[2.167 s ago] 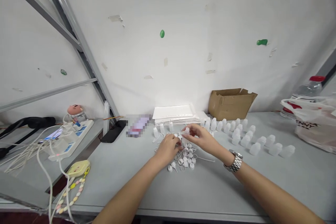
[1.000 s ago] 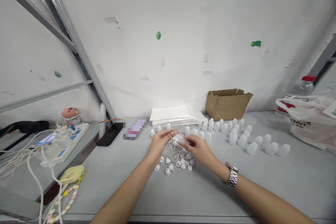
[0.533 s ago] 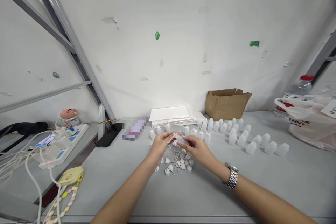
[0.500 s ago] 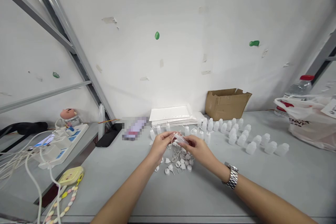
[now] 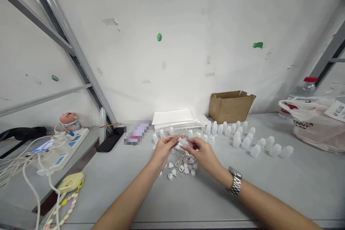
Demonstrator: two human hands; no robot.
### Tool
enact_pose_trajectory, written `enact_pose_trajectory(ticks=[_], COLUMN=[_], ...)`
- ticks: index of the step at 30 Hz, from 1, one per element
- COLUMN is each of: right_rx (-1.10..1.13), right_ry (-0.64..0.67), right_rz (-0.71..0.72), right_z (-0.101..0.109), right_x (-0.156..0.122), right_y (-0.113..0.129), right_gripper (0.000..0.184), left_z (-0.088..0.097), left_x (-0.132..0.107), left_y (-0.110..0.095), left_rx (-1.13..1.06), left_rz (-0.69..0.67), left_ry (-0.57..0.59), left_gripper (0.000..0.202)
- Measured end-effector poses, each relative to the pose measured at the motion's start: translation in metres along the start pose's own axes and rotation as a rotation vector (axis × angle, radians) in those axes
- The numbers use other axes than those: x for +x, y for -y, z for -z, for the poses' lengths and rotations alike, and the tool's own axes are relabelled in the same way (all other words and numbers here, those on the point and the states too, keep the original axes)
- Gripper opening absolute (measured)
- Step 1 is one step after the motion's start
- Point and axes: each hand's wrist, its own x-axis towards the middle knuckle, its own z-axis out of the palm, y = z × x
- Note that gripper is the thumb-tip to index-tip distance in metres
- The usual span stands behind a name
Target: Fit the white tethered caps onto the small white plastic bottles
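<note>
My left hand [image 5: 163, 148] and my right hand [image 5: 202, 152] meet over the grey table [image 5: 269, 187], fingers pinched. My right hand holds a small clear plastic bottle [image 5: 185, 142] tilted on its side. My left hand pinches a small white piece at the bottle's mouth; I cannot make out what it is. Below my hands lies a pile of small white caps and nozzle tips [image 5: 183, 167]. A silver watch [image 5: 235, 185] is on my right wrist.
Several small white bottles [image 5: 252, 142] stand in rows to the right. Behind are a stack of white sheets [image 5: 174, 116], a cardboard box [image 5: 230, 106], a plastic bag [image 5: 315, 129] and a water bottle [image 5: 303, 90]. A power strip with cables [image 5: 58, 147] lies left.
My right hand brought a small bottle from the row down above the cap pile. My left hand rose from the pile to meet it. The camera view drifted slightly right.
</note>
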Motion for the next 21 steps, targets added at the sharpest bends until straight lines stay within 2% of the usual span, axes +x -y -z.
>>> enact_pose_trajectory(ticks=[6,11,13,16,21], right_rx=[-0.215,-0.526,-0.613,-0.668,-0.529], right_ry=[-0.119,-0.217,-0.232,-0.246,-0.257], right_rz=[0.461,0.698,0.744,0.756,0.695], right_z=[-0.006,-0.010,-0.011,-0.013,-0.014], right_x=[-0.008,-0.008,-0.007,-0.007,-0.008], right_y=[-0.001,-0.005,-0.005,-0.004,-0.004], right_gripper=[0.016,0.015,0.014,0.014,0.011], left_z=[-0.007,-0.015,-0.016,-0.015,-0.010], left_x=[-0.005,-0.009,-0.010,-0.010,-0.009], left_y=[0.001,0.000,0.001,0.004,0.005], left_rx=[-0.175,-0.233,-0.229,-0.212,-0.226], left_rz=[0.003,0.052,0.060,0.092,0.128], left_ry=[-0.056,-0.116,-0.121,-0.048,0.065], left_gripper=[0.020,0.019,0.020,0.024,0.027])
